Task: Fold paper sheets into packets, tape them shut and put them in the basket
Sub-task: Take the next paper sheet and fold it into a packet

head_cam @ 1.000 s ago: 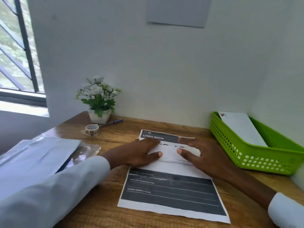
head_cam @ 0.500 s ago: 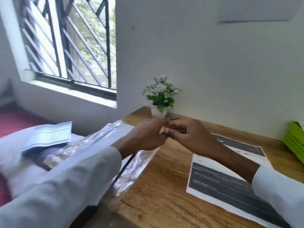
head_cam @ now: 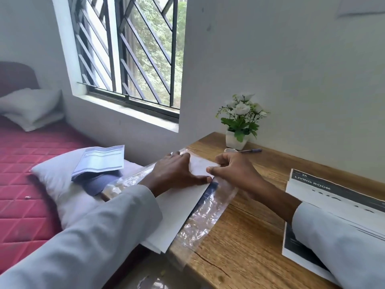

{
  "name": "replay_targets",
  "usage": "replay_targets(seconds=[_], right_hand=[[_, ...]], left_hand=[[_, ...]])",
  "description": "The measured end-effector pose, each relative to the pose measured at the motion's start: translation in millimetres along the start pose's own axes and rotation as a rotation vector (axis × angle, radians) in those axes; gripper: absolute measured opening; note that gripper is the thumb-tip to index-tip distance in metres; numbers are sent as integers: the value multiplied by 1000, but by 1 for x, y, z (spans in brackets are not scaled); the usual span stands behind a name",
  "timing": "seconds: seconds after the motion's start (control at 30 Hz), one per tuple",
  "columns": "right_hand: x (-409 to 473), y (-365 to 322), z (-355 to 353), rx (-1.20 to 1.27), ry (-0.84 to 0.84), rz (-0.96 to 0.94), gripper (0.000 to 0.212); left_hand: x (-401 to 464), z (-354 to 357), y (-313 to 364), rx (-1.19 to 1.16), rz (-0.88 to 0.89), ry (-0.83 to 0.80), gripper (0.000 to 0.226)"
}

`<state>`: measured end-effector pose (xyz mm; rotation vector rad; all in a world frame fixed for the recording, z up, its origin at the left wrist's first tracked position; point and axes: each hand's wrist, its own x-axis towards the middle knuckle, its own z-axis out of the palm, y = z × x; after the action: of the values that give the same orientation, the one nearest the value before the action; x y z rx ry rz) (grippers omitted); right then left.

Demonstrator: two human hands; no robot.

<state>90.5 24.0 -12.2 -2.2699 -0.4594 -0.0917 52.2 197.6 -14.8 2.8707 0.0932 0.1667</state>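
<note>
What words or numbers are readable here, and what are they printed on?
"2A": dark header of the printed sheet on the desk.
"LIVING ROOM": same header, just below.
Lower lines on that sheet: blurred, unreadable.
Folded form on the pillow: print too small to read.

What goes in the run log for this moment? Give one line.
step: taking sheet | left hand: flat on white paper stack | right hand: pinching top sheet's corner | folded printed sheet: untaped | basket: unseen

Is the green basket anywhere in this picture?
No, only the desk, the white paper stack and the flower pot show.
</note>
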Motion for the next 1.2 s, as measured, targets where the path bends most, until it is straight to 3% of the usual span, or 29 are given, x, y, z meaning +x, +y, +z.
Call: replay_targets(seconds=[0.2,0.4,0.57,0.77,1.03,1.2], right_hand=[[4,2,1,233,39,57,43],[3,4,-12,510,-20,185,32],[2,5,-31,698,-89,239,35],[-9,3,-72,668,13,173,33],[-51,25,-125,405,371,41,25],[-85,50,-153,365,458,41,18]], left_hand=[[5,-3,0,-110,14,47,100],[10,-12,4,-375,146,288,71],[15,-27,16,-531,311,309,59],[28,-43,44,-541,461,251,54],[40,-39,113,-480,572,191,58],[36,-24,162,-424,652,136,53]])
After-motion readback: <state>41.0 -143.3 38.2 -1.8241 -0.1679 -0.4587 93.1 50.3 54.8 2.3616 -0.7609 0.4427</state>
